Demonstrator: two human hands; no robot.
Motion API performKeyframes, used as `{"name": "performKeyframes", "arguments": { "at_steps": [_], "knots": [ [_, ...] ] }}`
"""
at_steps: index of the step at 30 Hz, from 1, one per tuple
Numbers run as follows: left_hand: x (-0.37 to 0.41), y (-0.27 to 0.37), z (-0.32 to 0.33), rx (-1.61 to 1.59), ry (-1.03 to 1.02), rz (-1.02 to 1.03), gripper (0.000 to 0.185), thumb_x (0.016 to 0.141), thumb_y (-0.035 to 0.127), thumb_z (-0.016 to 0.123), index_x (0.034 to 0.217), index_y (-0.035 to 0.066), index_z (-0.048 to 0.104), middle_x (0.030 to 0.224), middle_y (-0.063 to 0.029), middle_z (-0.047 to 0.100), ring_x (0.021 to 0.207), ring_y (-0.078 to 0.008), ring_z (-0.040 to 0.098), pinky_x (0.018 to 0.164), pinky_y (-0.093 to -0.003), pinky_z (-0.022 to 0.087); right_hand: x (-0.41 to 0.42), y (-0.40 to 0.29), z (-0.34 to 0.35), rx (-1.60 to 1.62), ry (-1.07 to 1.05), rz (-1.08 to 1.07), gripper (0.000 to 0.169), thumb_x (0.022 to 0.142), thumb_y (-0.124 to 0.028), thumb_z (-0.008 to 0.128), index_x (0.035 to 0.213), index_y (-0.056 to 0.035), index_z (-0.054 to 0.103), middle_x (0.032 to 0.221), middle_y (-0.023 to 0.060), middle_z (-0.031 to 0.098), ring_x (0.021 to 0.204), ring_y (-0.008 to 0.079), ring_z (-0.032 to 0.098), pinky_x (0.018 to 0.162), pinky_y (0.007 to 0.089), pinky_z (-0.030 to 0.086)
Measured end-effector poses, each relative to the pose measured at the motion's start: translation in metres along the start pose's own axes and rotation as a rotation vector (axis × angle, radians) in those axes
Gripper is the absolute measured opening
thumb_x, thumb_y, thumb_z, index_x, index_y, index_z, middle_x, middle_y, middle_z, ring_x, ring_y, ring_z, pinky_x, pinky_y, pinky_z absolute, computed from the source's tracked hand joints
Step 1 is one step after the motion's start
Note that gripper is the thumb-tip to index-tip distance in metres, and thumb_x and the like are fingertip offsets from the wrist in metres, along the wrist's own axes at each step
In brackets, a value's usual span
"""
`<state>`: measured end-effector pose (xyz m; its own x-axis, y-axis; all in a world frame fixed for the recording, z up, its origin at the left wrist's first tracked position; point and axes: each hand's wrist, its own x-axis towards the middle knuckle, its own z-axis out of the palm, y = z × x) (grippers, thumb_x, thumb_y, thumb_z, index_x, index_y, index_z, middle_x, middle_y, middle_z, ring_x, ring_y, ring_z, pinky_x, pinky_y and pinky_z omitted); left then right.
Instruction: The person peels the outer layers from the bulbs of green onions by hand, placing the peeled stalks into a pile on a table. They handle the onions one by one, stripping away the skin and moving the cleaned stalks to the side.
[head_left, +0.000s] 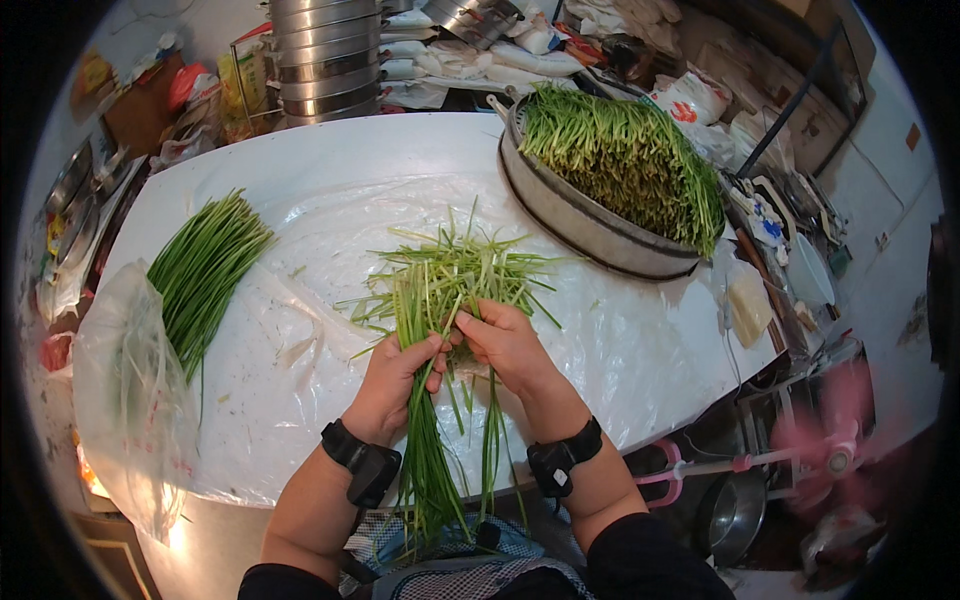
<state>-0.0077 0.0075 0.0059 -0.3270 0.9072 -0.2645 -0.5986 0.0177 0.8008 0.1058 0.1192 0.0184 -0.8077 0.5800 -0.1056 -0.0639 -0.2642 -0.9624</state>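
Observation:
My left hand (390, 382) grips a bunch of garlic chives (431, 450), pale stem ends pointing away from me and green leaves hanging over the table's near edge. Close beside it, my right hand (506, 345) pinches a few chive strands near the stems, with more leaves trailing below. Just beyond both hands lies a loose pile of chive scraps (480, 259) on a clear plastic sheet (600, 352). To the left, a neat bundle of chives (214, 262) rests partly inside a clear plastic bag (135, 397).
A metal steamer basket (585, 221) heaped with upright-packed chives (622, 165) stands at the far right of the white table (345, 139). Stacked steamers (326, 60) rise behind it. A pink fan (836, 450) spins at the lower right, above a metal pot (735, 517).

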Motion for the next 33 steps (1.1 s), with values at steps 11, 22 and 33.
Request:
{"name": "performKeyframes", "arguments": {
  "at_steps": [11,22,33],
  "knots": [
    [0.001,-0.003,0.0,-0.021,-0.008,0.004,0.013,0.085,0.014,0.057,0.085,0.001,0.056,0.063,-0.0046,0.055,0.045,-0.0115,0.049,0.041,-0.0205,0.039,-0.002,-0.002,-0.001,0.086,-0.084,0.008,0.01,0.085,-0.007,0.052,0.088,0.0026,0.054,0.076,0.0085,0.059,0.067,0.0161,0.059,0.061,0.0276,0.049],
    [-0.001,-0.003,0.003,0.016,-0.047,0.001,0.012,0.085,0.013,0.057,0.087,0.001,0.056,0.064,-0.0049,0.055,0.044,-0.0113,0.048,0.041,-0.0205,0.04,0.002,0.007,0.001,0.058,0.017,0.033,0.015,0.085,-0.013,0.051,0.079,-0.0003,0.054,0.072,0.0065,0.058,0.056,0.0145,0.056,0.053,0.025,0.044],
    [0.0,-0.005,-0.001,0.023,-0.039,0.009,0.01,0.085,0.014,0.057,0.085,0.004,0.056,0.063,-0.0029,0.055,0.046,-0.0103,0.048,0.043,-0.0209,0.038,0.001,0.0,-0.002,0.2,0.041,0.109,0.013,0.085,-0.017,0.052,0.081,-0.0054,0.056,0.065,-0.0011,0.051,0.046,0.0033,0.036,0.043,0.0188,0.028]
  ]
}}
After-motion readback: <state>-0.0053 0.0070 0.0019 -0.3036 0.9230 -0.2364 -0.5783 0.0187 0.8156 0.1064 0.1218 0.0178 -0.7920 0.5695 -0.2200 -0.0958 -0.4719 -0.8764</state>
